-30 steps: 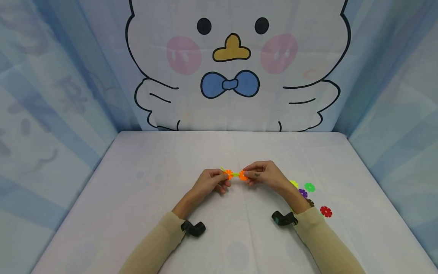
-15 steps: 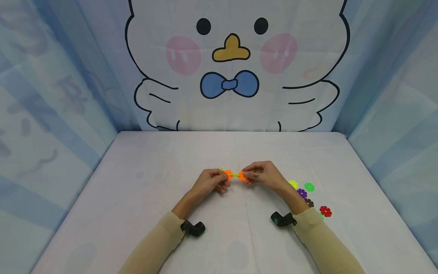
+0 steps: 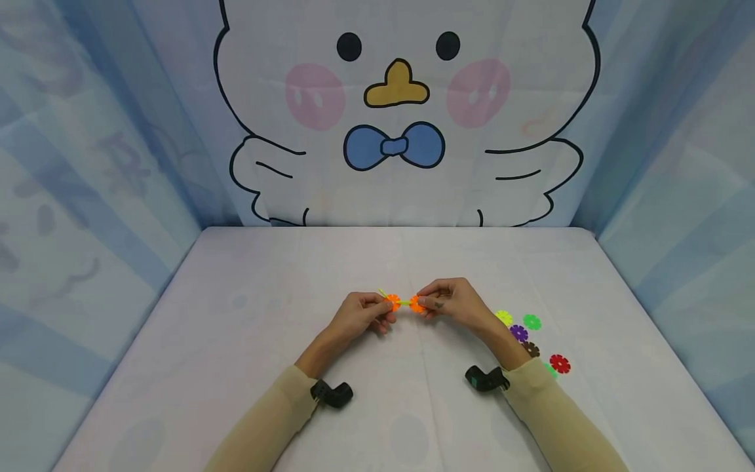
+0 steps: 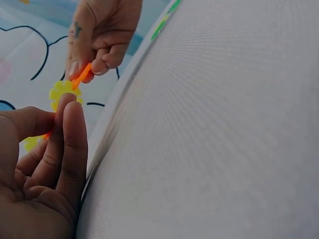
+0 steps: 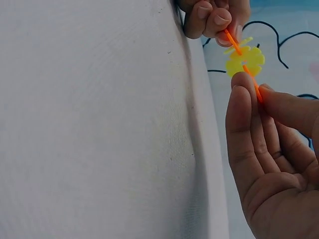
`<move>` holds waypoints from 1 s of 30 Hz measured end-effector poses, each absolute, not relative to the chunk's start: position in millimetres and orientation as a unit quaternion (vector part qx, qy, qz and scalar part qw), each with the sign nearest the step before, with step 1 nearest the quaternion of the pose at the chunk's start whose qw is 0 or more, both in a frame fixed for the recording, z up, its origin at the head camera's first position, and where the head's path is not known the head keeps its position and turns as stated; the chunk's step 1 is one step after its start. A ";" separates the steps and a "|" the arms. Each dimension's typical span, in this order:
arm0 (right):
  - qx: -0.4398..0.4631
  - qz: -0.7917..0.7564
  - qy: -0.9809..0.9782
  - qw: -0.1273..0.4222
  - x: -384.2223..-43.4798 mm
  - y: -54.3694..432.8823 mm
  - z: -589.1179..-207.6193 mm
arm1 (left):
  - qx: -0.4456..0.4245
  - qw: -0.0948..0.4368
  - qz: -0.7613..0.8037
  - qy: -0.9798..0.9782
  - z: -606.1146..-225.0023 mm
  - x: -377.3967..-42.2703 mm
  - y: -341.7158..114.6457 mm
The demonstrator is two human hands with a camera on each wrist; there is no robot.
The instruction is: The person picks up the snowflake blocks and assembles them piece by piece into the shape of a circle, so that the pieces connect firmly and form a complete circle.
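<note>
Above the white table, my two hands hold a short chain of notched flower-shaped plastic discs. My left hand (image 3: 362,313) pinches an orange disc (image 3: 392,302) between thumb and fingers. The other orange disc (image 3: 416,303) is pinched in my right hand (image 3: 453,299). Between them a yellow disc (image 4: 61,93) slots into both; head-on in the left wrist view, it looks edge-on from the head. A second yellow disc (image 3: 382,292) sticks out at the chain's left end, partly behind the left fingers. In the right wrist view the orange disc (image 5: 257,92) appears edge-on at the fingertips.
Beside my right forearm lie loose discs: yellow (image 3: 504,318), green (image 3: 532,322), purple (image 3: 519,333), brown (image 3: 531,349) and red (image 3: 560,364). Another green disc (image 3: 551,370) is partly under the sleeve. A printed curtain (image 3: 395,190) hangs behind the table (image 3: 295,262).
Table, loose discs and arms shift very slightly left together in the head view. Both hands keep their pinch on the chain, nearly in the same pose.
</note>
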State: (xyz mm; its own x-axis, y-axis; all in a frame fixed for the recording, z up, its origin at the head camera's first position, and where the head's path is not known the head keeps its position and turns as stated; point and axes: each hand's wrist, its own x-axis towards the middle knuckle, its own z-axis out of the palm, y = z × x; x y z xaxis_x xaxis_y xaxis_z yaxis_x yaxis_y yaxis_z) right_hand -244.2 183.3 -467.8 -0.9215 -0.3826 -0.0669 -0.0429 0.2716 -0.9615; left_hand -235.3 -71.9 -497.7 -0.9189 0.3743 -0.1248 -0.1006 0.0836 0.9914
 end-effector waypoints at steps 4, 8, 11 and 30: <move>-0.136 -0.588 0.785 0.142 -243.5 181.0 -466.1 | 0.096 0.175 0.671 0.714 -498.7 -235.7 -72.3; -0.129 -0.589 0.784 0.145 -243.0 178.3 -465.5 | 0.100 0.174 0.672 0.713 -500.4 -236.7 -72.8; -0.123 -0.587 0.787 0.144 -242.9 177.3 -466.4 | 0.098 0.175 0.673 0.712 -500.8 -237.1 -72.7; -0.126 -0.585 0.786 0.156 -240.6 174.6 -467.3 | 0.083 0.161 0.703 0.688 -498.6 -236.2 -71.2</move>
State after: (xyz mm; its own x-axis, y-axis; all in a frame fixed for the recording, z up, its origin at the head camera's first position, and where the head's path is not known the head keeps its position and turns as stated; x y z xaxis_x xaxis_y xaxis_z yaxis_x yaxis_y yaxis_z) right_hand -240.6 174.6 -467.3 -0.9192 -0.3813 -0.0984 -0.0152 0.2841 -0.9587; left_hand -236.2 -71.2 -498.6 -0.9344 0.3402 -0.1057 -0.1133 -0.0025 0.9936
